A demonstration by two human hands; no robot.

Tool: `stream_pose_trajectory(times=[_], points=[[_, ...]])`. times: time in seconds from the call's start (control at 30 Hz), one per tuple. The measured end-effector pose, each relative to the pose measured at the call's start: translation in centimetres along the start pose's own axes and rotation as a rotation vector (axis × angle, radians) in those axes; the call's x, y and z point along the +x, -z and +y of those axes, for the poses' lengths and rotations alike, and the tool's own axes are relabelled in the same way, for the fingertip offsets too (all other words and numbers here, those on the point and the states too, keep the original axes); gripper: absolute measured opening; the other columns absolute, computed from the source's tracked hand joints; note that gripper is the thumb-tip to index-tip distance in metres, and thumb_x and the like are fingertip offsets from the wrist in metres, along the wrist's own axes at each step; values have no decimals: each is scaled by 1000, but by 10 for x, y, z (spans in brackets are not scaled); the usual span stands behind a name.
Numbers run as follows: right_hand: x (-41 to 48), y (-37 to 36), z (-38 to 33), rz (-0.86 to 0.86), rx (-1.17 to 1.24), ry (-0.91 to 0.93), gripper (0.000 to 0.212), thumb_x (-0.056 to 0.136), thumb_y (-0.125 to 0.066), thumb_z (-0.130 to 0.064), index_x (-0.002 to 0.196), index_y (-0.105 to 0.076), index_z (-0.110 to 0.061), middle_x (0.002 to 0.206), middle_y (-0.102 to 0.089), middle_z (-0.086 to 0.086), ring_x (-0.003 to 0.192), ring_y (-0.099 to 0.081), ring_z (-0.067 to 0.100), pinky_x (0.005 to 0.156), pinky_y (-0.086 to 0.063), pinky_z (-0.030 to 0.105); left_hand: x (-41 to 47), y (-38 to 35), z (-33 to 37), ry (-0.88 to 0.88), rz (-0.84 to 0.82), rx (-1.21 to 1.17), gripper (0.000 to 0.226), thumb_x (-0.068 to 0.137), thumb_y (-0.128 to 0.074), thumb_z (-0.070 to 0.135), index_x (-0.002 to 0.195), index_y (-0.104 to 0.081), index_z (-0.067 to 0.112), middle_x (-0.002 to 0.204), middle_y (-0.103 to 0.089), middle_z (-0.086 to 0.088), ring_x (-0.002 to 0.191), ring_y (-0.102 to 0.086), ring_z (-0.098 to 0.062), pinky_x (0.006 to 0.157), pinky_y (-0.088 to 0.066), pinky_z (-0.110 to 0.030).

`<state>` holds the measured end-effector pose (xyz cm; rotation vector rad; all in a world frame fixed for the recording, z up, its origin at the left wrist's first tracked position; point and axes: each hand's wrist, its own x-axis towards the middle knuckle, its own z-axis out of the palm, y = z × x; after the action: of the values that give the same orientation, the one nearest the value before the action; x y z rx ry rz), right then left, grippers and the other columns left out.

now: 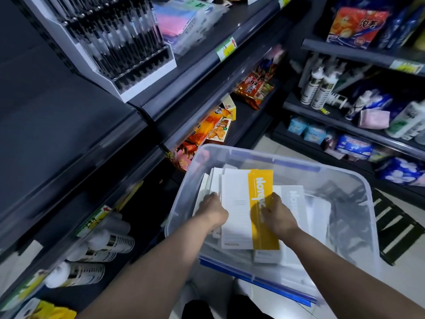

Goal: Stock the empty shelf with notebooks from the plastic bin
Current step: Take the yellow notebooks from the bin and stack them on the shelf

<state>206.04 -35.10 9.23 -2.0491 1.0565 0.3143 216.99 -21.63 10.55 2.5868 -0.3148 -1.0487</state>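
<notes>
Left hand: lower middle of the frame, fingers curled over the left edge of the top notebook, gripping it.
Right hand: just to the right, fingers curled onto the same notebook's yellow side, also gripping.
Task's thing: the top notebook lies on the pile inside the bin, held between both hands and not clearly lifted.
Slip risk: the covers look smooth, so a loose grip could let it slide back, or drag a second notebook up with it.
Top notebook, make: thin, flat, rectangular, with a white cover and a yellow band down its right side.
Pile: white and grey notebooks lying askew. Their uneven corners could catch and bend.
Bin, make: clear plastic, rounded corners, tall walls, blue trim at the near edge. A tilted notebook might knock the rim coming out.
Empty shelf: left of the frame, well apart from the bin. It is dark, flat and matt, and its raised front lip could crease a cover pushed in low.
Pen rack: upper left, angular white plastic, which a careless reach could bump.
</notes>
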Motion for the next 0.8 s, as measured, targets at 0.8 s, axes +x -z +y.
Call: stream_pose_trajectory(times=[0.8], points=[[-39,45,41,108,44,-77,71,93,-46,-16,149,-9,-42,122,-60,10,102,-60,39,73,-34,31,26,-2,-2,116,153,179,53,86,-56,15,135,-42,3,139,-43,-19,129,-45,-36,100,-46,-40]])
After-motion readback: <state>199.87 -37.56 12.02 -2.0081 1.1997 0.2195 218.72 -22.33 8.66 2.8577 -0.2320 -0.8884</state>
